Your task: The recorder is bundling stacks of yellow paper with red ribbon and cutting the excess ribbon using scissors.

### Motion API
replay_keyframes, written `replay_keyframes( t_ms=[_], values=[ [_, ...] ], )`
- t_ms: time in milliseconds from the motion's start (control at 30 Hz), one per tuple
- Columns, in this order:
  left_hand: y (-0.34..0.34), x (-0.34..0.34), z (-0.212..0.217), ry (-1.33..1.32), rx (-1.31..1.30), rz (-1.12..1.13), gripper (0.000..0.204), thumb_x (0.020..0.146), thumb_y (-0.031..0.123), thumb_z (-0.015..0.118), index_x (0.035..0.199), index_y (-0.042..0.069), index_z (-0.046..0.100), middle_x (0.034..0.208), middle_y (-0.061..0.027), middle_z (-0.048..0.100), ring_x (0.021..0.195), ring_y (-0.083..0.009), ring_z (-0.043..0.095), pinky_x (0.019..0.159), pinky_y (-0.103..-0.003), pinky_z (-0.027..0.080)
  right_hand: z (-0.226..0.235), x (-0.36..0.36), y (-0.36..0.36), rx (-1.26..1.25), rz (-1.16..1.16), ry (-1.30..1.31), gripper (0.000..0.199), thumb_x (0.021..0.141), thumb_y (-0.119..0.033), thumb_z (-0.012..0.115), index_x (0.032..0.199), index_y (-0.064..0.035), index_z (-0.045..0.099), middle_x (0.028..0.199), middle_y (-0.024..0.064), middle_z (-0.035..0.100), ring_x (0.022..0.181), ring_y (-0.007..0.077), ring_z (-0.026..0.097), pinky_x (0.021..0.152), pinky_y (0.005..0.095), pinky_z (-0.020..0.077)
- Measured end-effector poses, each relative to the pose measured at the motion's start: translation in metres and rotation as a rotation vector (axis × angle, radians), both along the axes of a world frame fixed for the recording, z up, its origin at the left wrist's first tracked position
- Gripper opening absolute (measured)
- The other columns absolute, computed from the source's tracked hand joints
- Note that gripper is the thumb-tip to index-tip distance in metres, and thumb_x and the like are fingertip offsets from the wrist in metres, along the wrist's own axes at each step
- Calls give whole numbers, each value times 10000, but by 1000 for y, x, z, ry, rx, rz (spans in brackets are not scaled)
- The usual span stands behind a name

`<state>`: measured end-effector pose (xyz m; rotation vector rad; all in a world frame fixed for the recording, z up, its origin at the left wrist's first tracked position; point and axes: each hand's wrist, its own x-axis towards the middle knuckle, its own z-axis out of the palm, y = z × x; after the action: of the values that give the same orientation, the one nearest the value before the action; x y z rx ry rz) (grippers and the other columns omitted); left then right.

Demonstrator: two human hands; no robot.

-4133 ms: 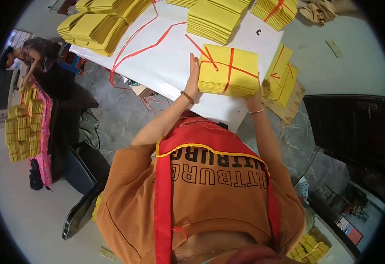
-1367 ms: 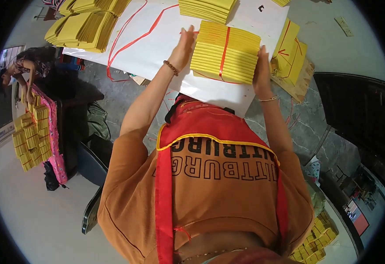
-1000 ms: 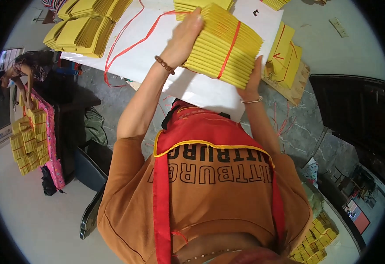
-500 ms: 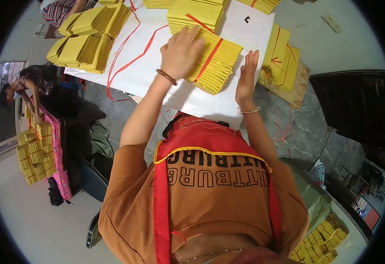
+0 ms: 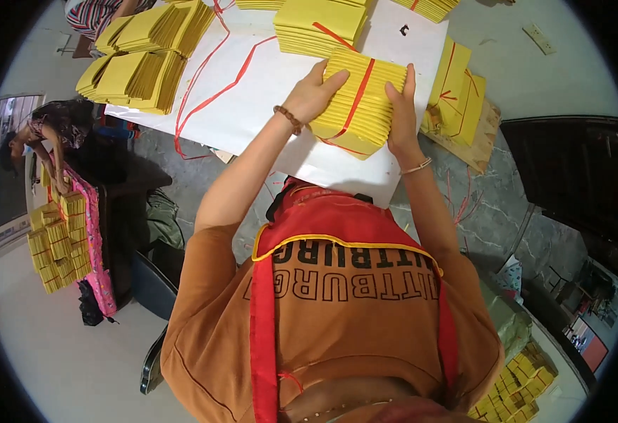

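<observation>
A thick bundle of yellow folded paper [image 5: 377, 99] with a red plastic strap [image 5: 358, 100] around it is between my hands at the near part of the white table [image 5: 249, 109]. My left hand [image 5: 314, 92] grips its left side, thumb over the top face. Against the right side presses my right hand [image 5: 403, 116], its thumb at the edge and its fingers along the side. The bundle's lower end faces me; whether it rests on the table or is slightly raised, I cannot tell. Just behind it lies another yellow paper stack [image 5: 316, 32] with a red strap end across its corner.
Loose red strapping [image 5: 235, 81] trails over the table and off its front edge. Fanned yellow paper stacks [image 5: 136, 77] sit at the left. Strapped yellow bundles [image 5: 461, 92] stand on a board at the right. Another person [image 5: 58, 134] bends over more bundles [image 5: 58, 243] at far left.
My left hand has moved from lying over the bundle's upper left to gripping its side. My right hand, formerly apart, now touches it. The bundle has shifted right and turned a little.
</observation>
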<state>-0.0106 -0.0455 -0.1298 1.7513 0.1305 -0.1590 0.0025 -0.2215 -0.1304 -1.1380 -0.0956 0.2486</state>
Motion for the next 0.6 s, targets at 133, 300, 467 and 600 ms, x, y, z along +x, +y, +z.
replay_keyframes(
  t_ms=[133,300,467,600],
  values=[
    [1,6,18,61,297,-48,698,857,421,490,1337,-4,215,1070,-168,553,958,-199,543,819,-278,424,-3,4,-3,-32,40,-6,757,837,-146,504,1387,-57,-9,1325,145,273,1179,199,338,970,283,302],
    [-4,17,34,27,476,-103,757,842,466,463,1366,32,131,1167,-273,485,1077,-345,499,896,-341,388,8,12,-7,-78,110,55,813,811,-120,546,1383,-54,-28,1313,156,290,1171,214,356,960,286,320],
    [0,19,8,-150,406,-97,870,811,498,509,1360,-25,82,1247,-273,413,1138,-318,453,927,-336,364,-1,12,-2,-97,45,-1,806,808,-93,545,1384,-57,-18,1301,162,319,1142,226,401,924,288,364],
    [-6,34,28,42,450,-137,892,813,519,496,1372,-4,37,1293,-249,361,1179,-276,404,954,-308,328,12,27,-7,-91,85,109,815,804,-92,552,1384,-52,-19,1315,162,308,1165,228,380,939,287,347]
  ],
)
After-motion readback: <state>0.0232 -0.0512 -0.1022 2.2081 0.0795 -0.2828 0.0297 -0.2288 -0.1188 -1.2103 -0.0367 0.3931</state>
